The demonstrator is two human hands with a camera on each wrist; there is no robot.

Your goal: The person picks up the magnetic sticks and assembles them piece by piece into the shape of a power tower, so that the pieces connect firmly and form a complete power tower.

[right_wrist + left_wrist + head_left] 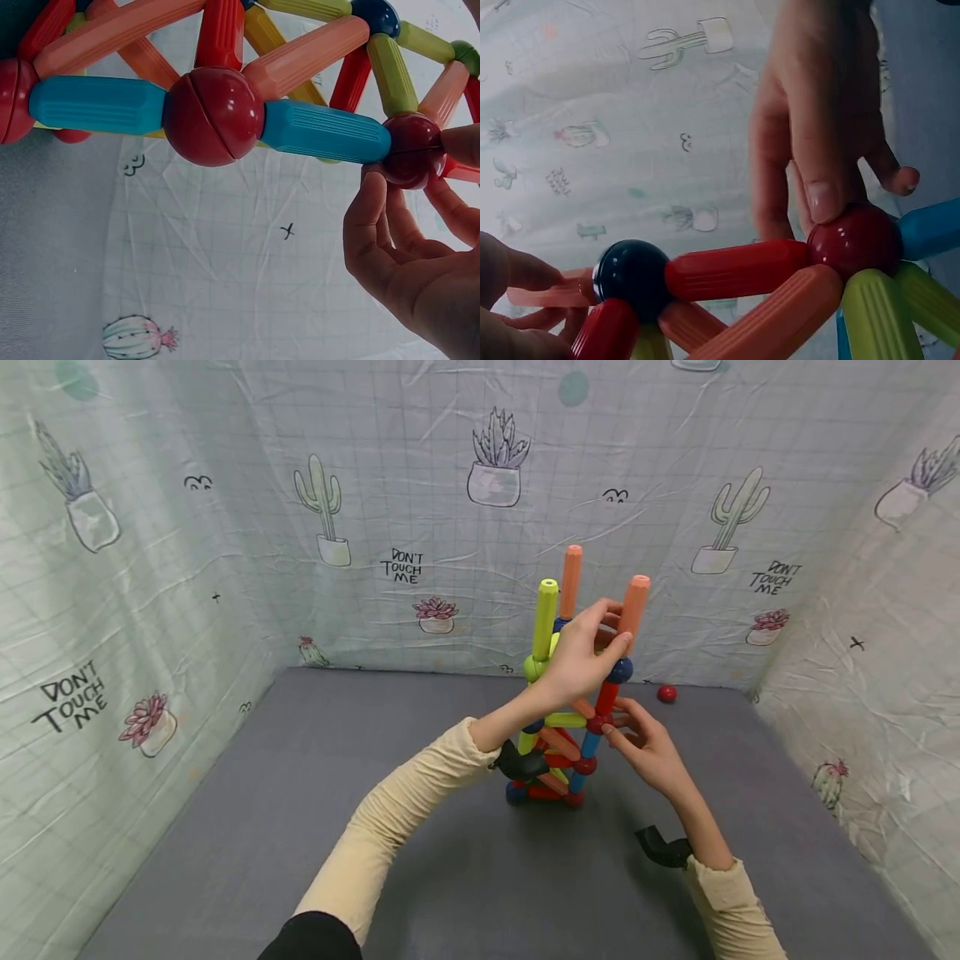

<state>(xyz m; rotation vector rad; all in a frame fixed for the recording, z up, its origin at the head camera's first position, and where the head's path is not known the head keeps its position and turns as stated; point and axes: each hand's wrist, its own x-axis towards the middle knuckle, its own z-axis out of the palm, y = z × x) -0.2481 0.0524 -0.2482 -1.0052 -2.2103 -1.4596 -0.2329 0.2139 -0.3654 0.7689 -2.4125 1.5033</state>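
A tower of coloured rods and balls stands on the grey table point(420, 860). At its top right, my left hand point(581, 652) pinches an upright orange rod point(637, 597) that rises from a dark blue ball point(620, 670). Lower down, my right hand point(651, 756) holds a red ball point(412, 154) between thumb and fingers. A red rod point(735, 268) joins these two balls. Blue rods point(326, 131) run down from the held ball through another red ball point(215, 116). My left forearm partly hides the tower in the head view.
A loose red ball point(667, 693) lies behind the tower to the right, near the back curtain point(420, 518). Beside my left hand, a lime rod point(546, 618) and another orange rod point(571, 581) stick up from the tower. Side curtains point(862, 693) border the table.
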